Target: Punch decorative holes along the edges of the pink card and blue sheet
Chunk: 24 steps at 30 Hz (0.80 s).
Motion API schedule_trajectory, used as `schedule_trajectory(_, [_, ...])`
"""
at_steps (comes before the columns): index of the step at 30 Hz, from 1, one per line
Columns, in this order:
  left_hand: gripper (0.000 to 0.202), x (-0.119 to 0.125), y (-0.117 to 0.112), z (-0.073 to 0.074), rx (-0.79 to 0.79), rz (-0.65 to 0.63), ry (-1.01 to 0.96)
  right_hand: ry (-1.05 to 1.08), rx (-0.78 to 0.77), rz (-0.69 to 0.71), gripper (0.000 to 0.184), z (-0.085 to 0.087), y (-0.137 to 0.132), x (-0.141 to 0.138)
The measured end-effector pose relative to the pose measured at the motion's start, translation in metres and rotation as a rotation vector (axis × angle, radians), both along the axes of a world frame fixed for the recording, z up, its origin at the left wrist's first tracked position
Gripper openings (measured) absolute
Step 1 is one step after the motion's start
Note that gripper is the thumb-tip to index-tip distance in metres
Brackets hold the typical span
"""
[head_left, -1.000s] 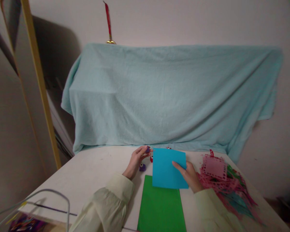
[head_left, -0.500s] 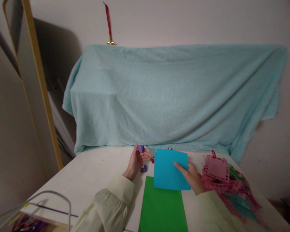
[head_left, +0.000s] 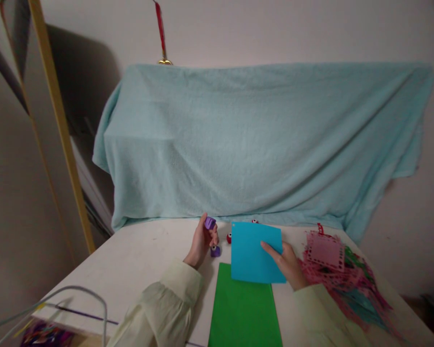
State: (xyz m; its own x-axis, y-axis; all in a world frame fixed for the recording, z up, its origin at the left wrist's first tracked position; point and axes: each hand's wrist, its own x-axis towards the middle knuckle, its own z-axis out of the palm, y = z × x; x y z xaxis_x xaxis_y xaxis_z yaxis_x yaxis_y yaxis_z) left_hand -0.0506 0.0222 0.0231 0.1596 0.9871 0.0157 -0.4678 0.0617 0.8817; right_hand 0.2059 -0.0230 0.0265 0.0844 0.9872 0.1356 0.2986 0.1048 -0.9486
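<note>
My left hand is raised a little above the white table, fingers closed round a small purple punch. My right hand holds a blue sheet of paper by its right edge, tilted up over the far end of a green sheet that lies flat on the table. A second purple punch sits on the table just right of my left hand. A small red punch lies beside the blue sheet's left edge.
A heap of punched pink, green and blue paper scraps lies at the right. A pale blue towel drapes something behind the table. A wooden frame leans at the left, and a wire handle shows at the near left corner.
My left hand has turned the purple punch upright and drawn it slightly left, away from the blue sheet. My right hand and the blue sheet stay nearly where they were.
</note>
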Motion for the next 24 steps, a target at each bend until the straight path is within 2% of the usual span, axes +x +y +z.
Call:
schedule_trajectory(4, [0.044, 0.007, -0.007, 0.008, 0.139, 0.174, 0.188, -0.014, -0.002, -0.005, 0.037, -0.003, 0.001, 0.001])
schedule_trajectory(7, [0.037, 0.011, -0.013, 0.015, 0.233, 0.253, 0.38, -0.034, 0.013, -0.039, 0.037, -0.005, 0.004, 0.004])
schedule_trajectory(11, [0.03, 0.013, -0.02, 0.017, 0.374, 0.263, 0.638, -0.003, 0.047, -0.16, 0.04, -0.007, 0.01, 0.01])
schedule_trajectory(16, [0.032, 0.013, -0.02, 0.009, 0.483, 0.262, 0.922, 0.028, 0.057, -0.28, 0.044, -0.009, 0.014, 0.016])
schedule_trajectory(20, [0.035, 0.013, -0.019, 0.007, 0.475, 0.253, 0.947, 0.029, 0.059, -0.249, 0.042, -0.009, 0.012, 0.016])
schedule_trajectory(24, [0.03, 0.015, -0.019, 0.009, 0.449, 0.271, 0.868, 0.076, 0.086, -0.313, 0.041, -0.011, 0.013, 0.017])
